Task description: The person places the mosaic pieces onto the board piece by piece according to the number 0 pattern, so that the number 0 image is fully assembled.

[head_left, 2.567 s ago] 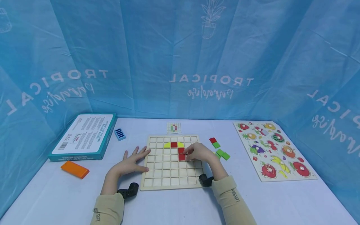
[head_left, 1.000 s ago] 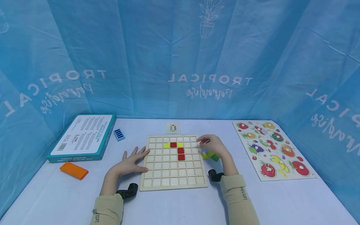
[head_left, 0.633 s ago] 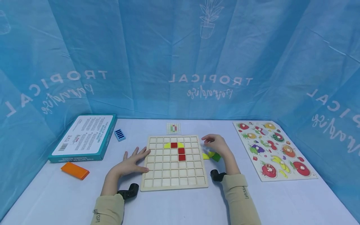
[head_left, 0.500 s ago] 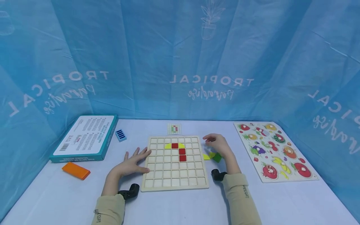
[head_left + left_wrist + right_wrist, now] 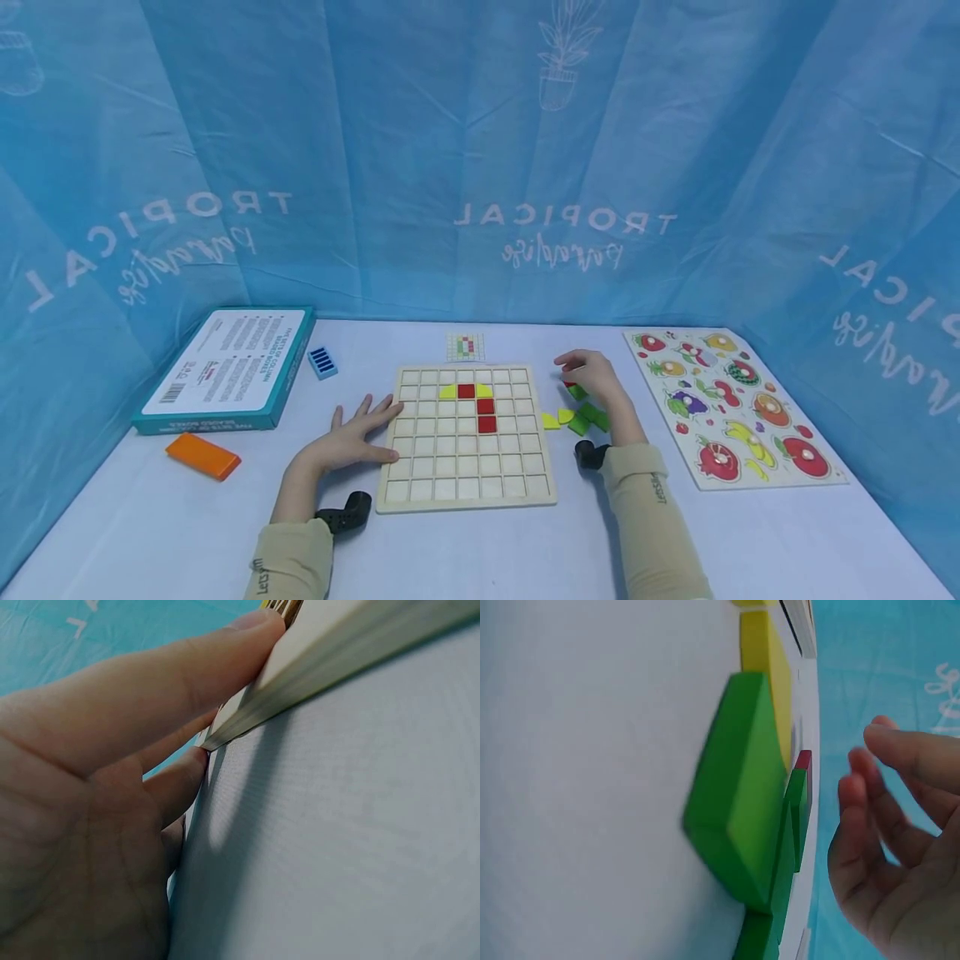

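Observation:
My left hand (image 5: 348,442) lies with fingers spread along the left edge of a wooden grid board (image 5: 420,490). In the left wrist view, thumb and fingertips touch the board's rim (image 5: 255,712). Red tiles (image 5: 486,415) and two yellow curved tiles (image 5: 447,391) sit in its cells. Right of the board, my right hand (image 5: 592,375) hovers with loosely bent fingers over a red tile (image 5: 569,384) and a green tile (image 5: 577,392), partly covering them. The right wrist view shows nothing between its fingers. Nearer me lie more green tiles (image 5: 735,780) and yellow tiles (image 5: 761,652).
A small pattern card (image 5: 465,347) lies behind the board. At left are a teal box (image 5: 225,367), a blue slotted block (image 5: 322,362) and an orange block (image 5: 203,456). A fruit puzzle board (image 5: 735,408) lies at right. A blue curtain (image 5: 480,167) hangs behind the table.
My right hand has left the red tiles on the board and moved right, over the loose tiles. More of the green and yellow tiles now show. My left hand stays put.

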